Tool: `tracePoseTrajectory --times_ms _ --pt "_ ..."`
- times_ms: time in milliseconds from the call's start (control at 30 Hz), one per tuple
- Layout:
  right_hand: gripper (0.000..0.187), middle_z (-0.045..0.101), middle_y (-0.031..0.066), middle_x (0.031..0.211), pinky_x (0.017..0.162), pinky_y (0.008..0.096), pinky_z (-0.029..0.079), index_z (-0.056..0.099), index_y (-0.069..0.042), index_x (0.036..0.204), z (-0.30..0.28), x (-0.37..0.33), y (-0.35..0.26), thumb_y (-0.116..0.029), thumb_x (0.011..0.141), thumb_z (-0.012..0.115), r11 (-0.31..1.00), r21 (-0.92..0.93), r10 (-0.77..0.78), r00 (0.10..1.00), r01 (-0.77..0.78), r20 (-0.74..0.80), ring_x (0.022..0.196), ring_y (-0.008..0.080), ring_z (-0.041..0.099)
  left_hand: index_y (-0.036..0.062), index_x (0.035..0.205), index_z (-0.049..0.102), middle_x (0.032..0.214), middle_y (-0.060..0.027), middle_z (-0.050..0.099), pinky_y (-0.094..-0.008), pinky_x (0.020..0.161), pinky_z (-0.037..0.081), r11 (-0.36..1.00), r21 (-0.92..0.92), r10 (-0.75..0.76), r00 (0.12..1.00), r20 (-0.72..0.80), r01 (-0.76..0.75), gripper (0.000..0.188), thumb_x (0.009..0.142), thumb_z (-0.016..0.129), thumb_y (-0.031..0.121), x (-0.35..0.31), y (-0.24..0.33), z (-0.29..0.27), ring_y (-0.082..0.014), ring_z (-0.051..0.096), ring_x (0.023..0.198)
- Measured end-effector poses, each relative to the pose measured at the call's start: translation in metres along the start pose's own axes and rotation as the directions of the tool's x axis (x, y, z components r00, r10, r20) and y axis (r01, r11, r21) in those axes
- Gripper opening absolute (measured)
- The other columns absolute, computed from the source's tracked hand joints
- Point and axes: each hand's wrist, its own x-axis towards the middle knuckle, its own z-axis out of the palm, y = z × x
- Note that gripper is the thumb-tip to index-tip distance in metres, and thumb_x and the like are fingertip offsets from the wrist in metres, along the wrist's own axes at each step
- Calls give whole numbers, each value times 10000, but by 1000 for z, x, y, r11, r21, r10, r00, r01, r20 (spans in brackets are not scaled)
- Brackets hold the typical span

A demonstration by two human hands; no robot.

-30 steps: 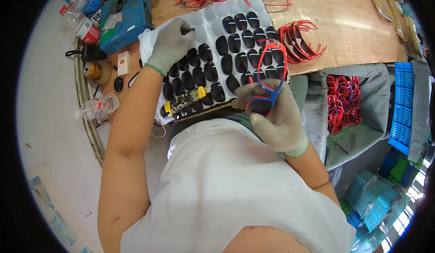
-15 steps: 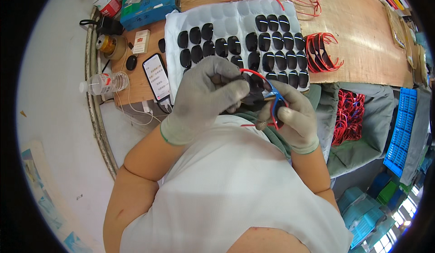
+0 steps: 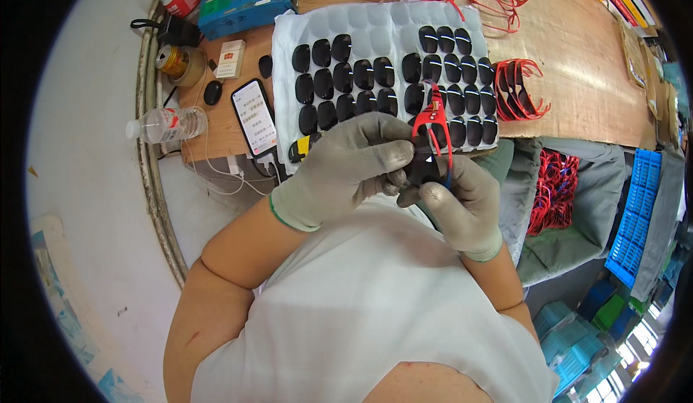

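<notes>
You are using one left hand point(image 3: 354, 154) and one right hand point(image 3: 468, 204) on one red frame point(image 3: 434, 118), and facing one lens tray point(image 3: 284, 38), one phone point(image 3: 253, 118), one blue box point(image 3: 245, 6), one white packet point(image 3: 230, 59).

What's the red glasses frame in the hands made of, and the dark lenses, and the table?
Red frame: probably plastic; smooth, evenly coloured, slightly shiny.
Dark lenses: likely tinted plastic, possibly glass; glossy, with white light streaks.
Table: looks like wood; pale, smooth, with streaky grain.
</notes>
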Motion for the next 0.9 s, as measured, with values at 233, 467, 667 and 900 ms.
tracePoseTrajectory --times_ms 233,467,667,900 --pt "209 697 59 743 625 249 502 687 21 968 -13 9 -7 -158 986 580 995 -99 -11 988 26 154 668 112 636 20 1133 612 887 -61 660 -247 617 492 972 -223 -49 994 95 69 318 930 717 242 5 -12 -11 -88 588 688" --pt "108 600 86 658 547 331 453 655 25 950 -16 4 -9 -66 924 602 957 -285 -18 993 50 116 569 199 578 49 993 619 849 -72 657 -256 602 467 999 51 -1 1000 25 -1 264 913 740 270 7 -9 -6 -105 576 678" --pt "157 503 100 591 466 399 383 658 34 942 -14 1 -9 30 786 644 673 -599 -444 885 433 140 490 296 502 53 979 617 868 -76 660 -259 618 468 987 158 -7 999 40 1 260 927 712 290 12 -14 -1 -129 593 718" --pt "161 522 108 620 484 400 390 653 27 928 -17 3 -8 27 769 674 573 -678 -502 851 459 152 512 295 515 4 1010 630 826 -23 624 -226 671 473 976 200 108 990 -92 -87 193 986 618 194 7 -21 19 -77 575 741"
